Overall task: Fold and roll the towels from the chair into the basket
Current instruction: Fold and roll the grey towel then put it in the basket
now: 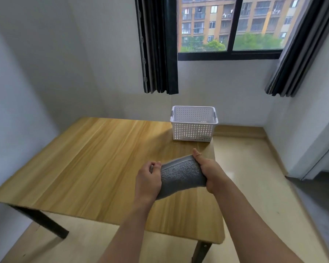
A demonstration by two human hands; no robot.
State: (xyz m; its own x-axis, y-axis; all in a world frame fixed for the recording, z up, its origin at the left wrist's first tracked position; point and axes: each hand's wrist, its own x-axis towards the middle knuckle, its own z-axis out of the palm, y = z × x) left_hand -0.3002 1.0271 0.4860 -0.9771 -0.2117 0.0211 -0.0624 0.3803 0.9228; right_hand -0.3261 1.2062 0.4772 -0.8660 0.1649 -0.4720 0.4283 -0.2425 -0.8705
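A grey towel (181,175), rolled into a thick bundle, is held between both hands just above the wooden table (95,164) near its right side. My left hand (147,179) grips the roll's left end with curled fingers. My right hand (210,171) grips the right end, thumb pointing up along the roll's far edge. A white perforated basket (193,130) stands at the table's far right corner, beyond the hands. Something pale lies inside it, too hidden to tell what. The chair is out of view.
The table's right edge runs just right of my right hand, with open floor (254,186) beyond. Walls close in on the left and behind the table. Dark curtains (160,54) hang beside a window above the basket.
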